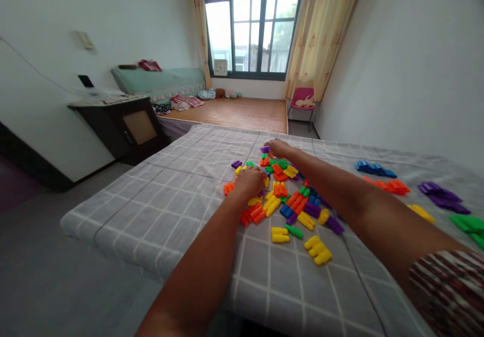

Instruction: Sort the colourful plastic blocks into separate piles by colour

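Colourful plastic toy building blocks (280, 190) lie in a loose pile on the checked cloth (151, 206). My left hand (250, 180) rests palm down over the left side of the pile, among yellow and orange blocks; its fingers are mostly hidden, so I cannot tell what they hold. At the far edge of the pile is my right hand (279, 148), its fingers bent down onto a purple block (265, 149) and closed on it. Nearer to me lie a joined yellow piece (317, 250), a smaller yellow one (280, 235) and a green block (294, 231).
Beyond my right arm lie groups of blue (375, 168), orange (389, 185), purple (443, 197), yellow (421, 213) and green blocks (469, 226). A bed (242, 114) stands behind the table, a dark cabinet (132, 125) at left, a pink chair (302, 97) at back right.
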{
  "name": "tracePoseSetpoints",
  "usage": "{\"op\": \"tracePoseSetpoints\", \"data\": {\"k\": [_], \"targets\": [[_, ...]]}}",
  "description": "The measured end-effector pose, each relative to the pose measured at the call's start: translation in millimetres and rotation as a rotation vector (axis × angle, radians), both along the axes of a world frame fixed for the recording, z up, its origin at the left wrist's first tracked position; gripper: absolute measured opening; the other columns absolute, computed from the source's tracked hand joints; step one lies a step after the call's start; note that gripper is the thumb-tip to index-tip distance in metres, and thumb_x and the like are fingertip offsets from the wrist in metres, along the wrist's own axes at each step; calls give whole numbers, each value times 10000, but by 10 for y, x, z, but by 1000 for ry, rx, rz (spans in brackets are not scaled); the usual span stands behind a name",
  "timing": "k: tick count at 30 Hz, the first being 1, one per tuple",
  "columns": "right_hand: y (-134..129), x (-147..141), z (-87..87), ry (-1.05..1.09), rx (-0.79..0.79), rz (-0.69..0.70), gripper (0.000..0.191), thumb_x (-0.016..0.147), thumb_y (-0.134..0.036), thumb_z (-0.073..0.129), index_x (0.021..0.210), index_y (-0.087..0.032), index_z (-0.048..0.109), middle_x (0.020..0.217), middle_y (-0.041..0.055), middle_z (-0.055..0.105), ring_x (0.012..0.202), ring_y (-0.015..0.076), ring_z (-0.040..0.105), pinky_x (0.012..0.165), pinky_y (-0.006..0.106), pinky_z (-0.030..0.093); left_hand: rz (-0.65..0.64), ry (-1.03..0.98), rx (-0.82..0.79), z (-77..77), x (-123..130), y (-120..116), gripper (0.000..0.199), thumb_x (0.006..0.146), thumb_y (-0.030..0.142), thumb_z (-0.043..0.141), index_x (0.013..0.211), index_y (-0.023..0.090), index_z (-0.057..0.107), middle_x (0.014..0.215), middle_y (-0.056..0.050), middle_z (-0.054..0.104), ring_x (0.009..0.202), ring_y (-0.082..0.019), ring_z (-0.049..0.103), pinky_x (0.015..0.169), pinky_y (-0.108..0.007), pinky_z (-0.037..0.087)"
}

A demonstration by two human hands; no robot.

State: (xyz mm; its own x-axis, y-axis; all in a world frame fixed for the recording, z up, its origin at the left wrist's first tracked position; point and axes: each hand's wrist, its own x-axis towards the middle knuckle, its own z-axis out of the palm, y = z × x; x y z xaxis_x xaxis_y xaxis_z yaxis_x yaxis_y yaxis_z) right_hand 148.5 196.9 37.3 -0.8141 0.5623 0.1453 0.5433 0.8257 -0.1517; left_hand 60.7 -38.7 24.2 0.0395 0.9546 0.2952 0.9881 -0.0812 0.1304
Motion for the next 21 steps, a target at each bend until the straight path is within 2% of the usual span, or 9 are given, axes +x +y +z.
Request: {"op": "tracePoseSetpoints", "data": {"k": [3, 5, 10, 15, 21], "targets": [[87, -180, -97, -133, 52, -93, 485, 747, -158, 676, 1228, -198, 635, 1163, 108, 689, 1058, 239, 604, 887, 296, 446, 0, 20, -6, 8, -3, -10, 256, 884, 236, 490, 951, 248, 737, 1000, -97, 698, 987, -236, 615, 840, -365, 457], [110, -212, -121, -184, 77, -116, 443, 736, -154, 675, 1177, -185, 653, 1144, 111, 694, 1020, 233, 619, 831, 274, 452, -2, 38, -9, 12, -2, -14, 254, 881, 231, 492, 953, 242, 735, 995, -94, 698, 994, -242, 611, 847, -371, 456], [111, 14, -27, -162, 88, -122, 344, 718, -229, 713, 1056, -184, 665, 1051, 63, 716, 923, 189, 632, 725, 222, 435, 16, 48, -23, 30, 7, -25, 279, 906, 261, 455, 968, 259, 727, 1020, -69, 699, 1009, -232, 607, 854, -363, 456], [20, 676, 114, 64, 89, -200, 232, 748, -313, 710, 936, -186, 665, 976, 48, 721, 879, 189, 642, 712, 243, 439, 29, 52, -40, 74, 5, -34, 280, 913, 272, 444, 985, 268, 715, 1034, -50, 699, 1014, -211, 611, 873, -335, 448], [-168, 2010, 59, 341, -63, -339, 330, 746, -303, 717, 1034, -175, 619, 1013, 65, 727, 900, 184, 676, 770, 269, 490, -4, 58, -30, 53, -48, 18, 377, 959, 388, 362, 948, 227, 702, 999, -71, 697, 990, -196, 619, 880, -304, 443]]}}
